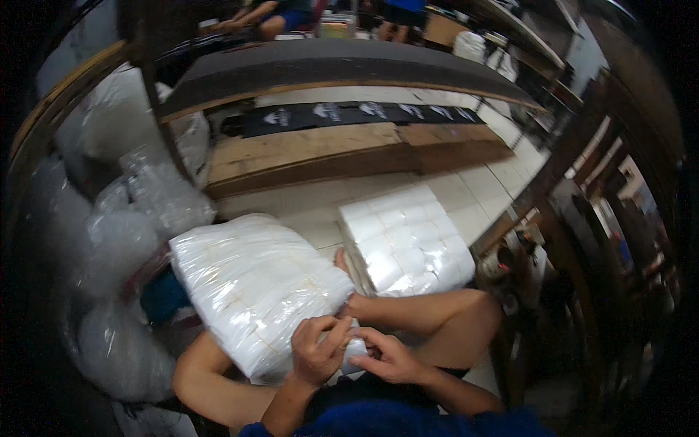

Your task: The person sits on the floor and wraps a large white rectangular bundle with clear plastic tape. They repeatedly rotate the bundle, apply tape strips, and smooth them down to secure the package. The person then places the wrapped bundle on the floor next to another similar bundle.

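Observation:
My left hand [318,351] and my right hand [393,357] meet above my lap, both with fingers closed in a pinch. Between them is a small white piece [354,355], smooth and slightly shiny; blur and the fingers hide what kind of thing it is. The thumb of my right hand presses on its face, while my left fingertips grip its upper left edge. Just beyond my left hand, a large clear-wrapped white bundle [255,291] leans across my leg. A second wrapped pack [408,240], made up of rows of white rolls or stacks, stands further right.
Clear plastic bags [120,240] crowd the left side. Ahead, a low wooden bench [313,153] stands under a dark tabletop [349,69], with a black printed strip [364,113] between. Dark wooden slats [582,167] rise at the right. Other people [269,14] are in the background.

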